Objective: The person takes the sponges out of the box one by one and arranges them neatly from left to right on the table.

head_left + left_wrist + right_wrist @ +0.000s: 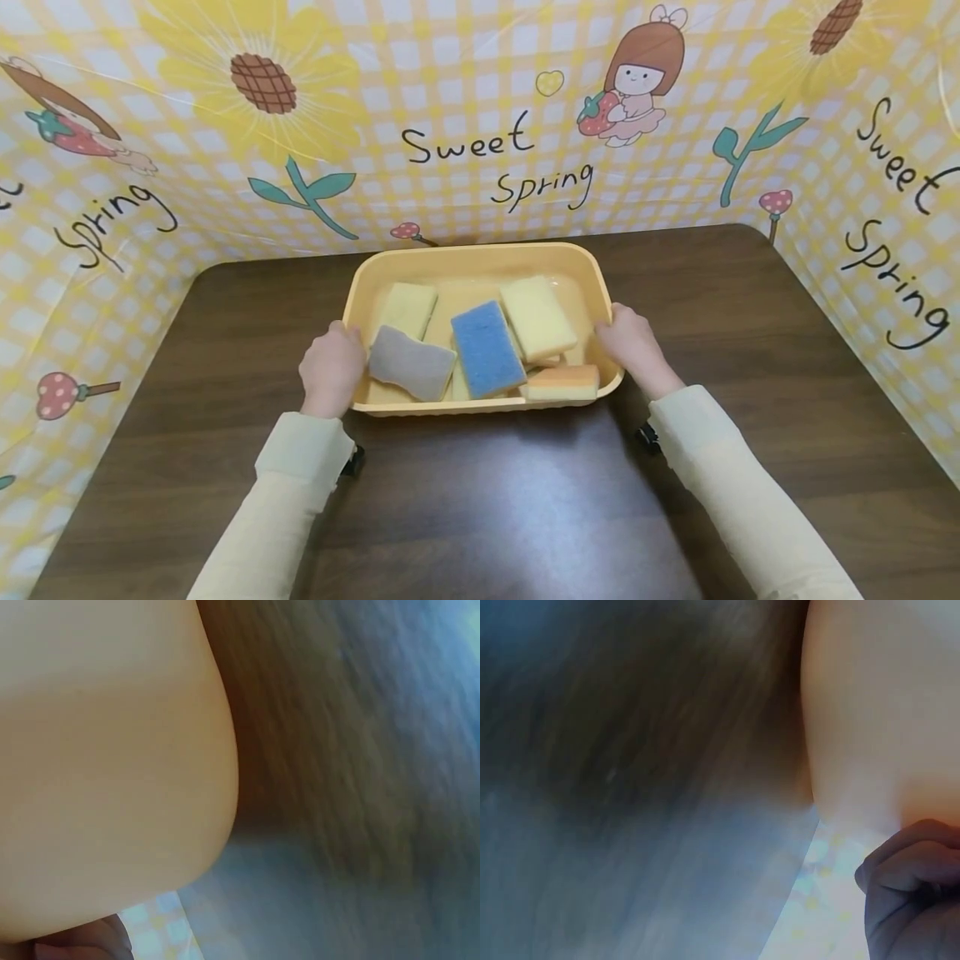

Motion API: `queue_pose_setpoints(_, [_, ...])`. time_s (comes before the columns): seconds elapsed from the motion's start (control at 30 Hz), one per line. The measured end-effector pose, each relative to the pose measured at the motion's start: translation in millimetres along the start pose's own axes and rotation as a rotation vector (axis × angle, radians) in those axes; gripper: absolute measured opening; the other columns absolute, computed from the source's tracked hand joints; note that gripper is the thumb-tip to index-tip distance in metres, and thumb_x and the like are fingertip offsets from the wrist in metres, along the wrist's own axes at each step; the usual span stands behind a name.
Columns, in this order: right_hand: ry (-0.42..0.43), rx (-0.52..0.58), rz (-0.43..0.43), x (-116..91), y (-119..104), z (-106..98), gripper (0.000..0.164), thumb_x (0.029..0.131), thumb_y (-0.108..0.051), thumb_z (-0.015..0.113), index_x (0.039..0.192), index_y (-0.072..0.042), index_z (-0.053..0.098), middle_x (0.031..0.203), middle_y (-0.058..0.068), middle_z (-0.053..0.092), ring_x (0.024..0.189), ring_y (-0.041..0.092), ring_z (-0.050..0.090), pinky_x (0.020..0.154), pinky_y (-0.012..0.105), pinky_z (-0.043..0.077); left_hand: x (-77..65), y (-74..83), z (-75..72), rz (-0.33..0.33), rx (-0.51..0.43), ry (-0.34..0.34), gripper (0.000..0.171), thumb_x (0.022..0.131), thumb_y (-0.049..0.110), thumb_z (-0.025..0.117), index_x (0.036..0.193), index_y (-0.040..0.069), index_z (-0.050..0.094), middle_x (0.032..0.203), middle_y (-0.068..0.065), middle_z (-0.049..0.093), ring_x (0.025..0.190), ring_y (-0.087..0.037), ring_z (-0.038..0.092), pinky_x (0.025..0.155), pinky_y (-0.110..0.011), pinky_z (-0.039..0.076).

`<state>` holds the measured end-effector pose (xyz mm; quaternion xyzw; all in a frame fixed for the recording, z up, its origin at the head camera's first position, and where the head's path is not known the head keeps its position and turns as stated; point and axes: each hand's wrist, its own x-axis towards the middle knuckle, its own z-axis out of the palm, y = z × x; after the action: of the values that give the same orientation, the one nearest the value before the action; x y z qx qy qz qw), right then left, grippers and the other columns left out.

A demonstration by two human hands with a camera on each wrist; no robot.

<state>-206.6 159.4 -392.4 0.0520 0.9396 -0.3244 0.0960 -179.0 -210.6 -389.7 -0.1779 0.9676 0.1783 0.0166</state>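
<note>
A yellow plastic basin [480, 260] is held between both hands, near the far edge of the table in the head view. My left hand [330, 367] grips its left wall, fingers curled at the rim. At the opposite end, my right hand [636, 340] grips the right wall the same way. Inside lie several sponges: a grey one [412, 363], a blue one [487, 350], pale yellow ones [538, 318] and an orange-topped one [562, 382]. Some overlap one another. The basin's smooth wall [112, 787] fills much of the left wrist view, and curled fingers [915, 862] show in the right wrist view.
The dark wood table [480, 500] extends around the basin, with a shadow below the basin's near side. A yellow checked cloth [465, 100] with printed flowers, figures and words stands behind the table and along both sides.
</note>
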Motion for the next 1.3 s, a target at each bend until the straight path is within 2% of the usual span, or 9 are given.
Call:
queue_pose_setpoints(0.2, [-0.003,-0.009,-0.010,-2.3,8.5,-8.5,0.036,0.093,-0.015,0.038,0.118,0.007,0.051,0.107,0.027,0.061,0.088,0.032,0.060,0.073,0.037,0.050,-8.2,13.0,5.4,0.000,0.035,0.020,0.043,0.102,0.028,0.031,0.110,-0.009,0.051,0.098,-0.034,0.064,0.091,-0.048,0.064,0.073,-0.056,0.050])
queue_pose_setpoints(0.4, [-0.016,-0.023,-0.008,-3.3,16.8,-17.7,0.038,0.093,-0.015,0.037,0.119,0.009,0.050,0.107,0.027,0.060,0.087,0.031,0.059,0.073,0.037,0.049,-17.5,27.2,11.0,0.009,0.077,0.068,0.038,0.103,0.026,0.033,0.104,-0.008,0.050,0.091,-0.032,0.065,0.086,-0.046,0.066,0.070,-0.055,0.052])
queue_pose_setpoints(0.63, [-0.036,0.004,-0.024,-4.8,26.2,-23.1,0.038,0.093,-0.015,0.038,0.121,0.009,0.049,0.107,0.027,0.059,0.086,0.030,0.059,0.073,0.036,0.049,-23.7,34.2,18.6,0.023,0.096,0.098,0.034,0.103,0.024,0.031,0.101,-0.007,0.046,0.085,-0.030,0.066,0.079,-0.044,0.067,0.066,-0.053,0.052])
queue_pose_setpoints(0.87, [-0.045,-0.008,-0.018,-4.5,35.9,-27.3,0.042,0.094,-0.018,0.037,0.125,0.008,0.047,0.111,0.028,0.059,0.090,0.030,0.062,0.075,0.036,0.050,-30.2,40.8,23.5,0.039,0.113,0.122,0.034,0.103,0.022,0.030,0.097,-0.006,0.048,0.080,-0.028,0.066,0.074,-0.042,0.068,0.063,-0.052,0.053])
queue_pose_setpoints(1.07, [-0.045,-0.034,-0.015,-6.3,40.7,-32.4,0.041,0.095,-0.018,0.036,0.124,0.009,0.046,0.113,0.029,0.058,0.092,0.033,0.061,0.077,0.041,0.049,-36.0,47.3,24.2,0.063,0.129,0.110,0.032,0.103,0.019,0.028,0.098,-0.006,0.046,0.078,-0.028,0.067,0.073,-0.042,0.068,0.062,-0.051,0.053])
queue_pose_setpoints(1.2, [-0.027,-0.047,-0.024,-6.6,42.9,-32.4,0.039,0.094,-0.018,0.036,0.120,0.009,0.047,0.109,0.028,0.059,0.089,0.032,0.060,0.076,0.040,0.049,-34.7,50.4,18.1,0.070,0.150,0.034,0.025,0.099,0.016,0.032,0.100,-0.006,0.044,0.080,-0.028,0.066,0.075,-0.041,0.068,0.063,-0.050,0.052])
queue_pose_setpoints(1.3, [-0.026,-0.047,-0.021,-7.8,43.1,-31.6,0.039,0.094,-0.018,0.036,0.120,0.010,0.047,0.105,0.027,0.058,0.087,0.031,0.059,0.073,0.038,0.048,-29.6,51.0,16.0,0.077,0.123,0.017,0.028,0.095,0.016,0.038,0.106,-0.009,0.042,0.085,-0.029,0.064,0.078,-0.043,0.067,0.067,-0.053,0.052])
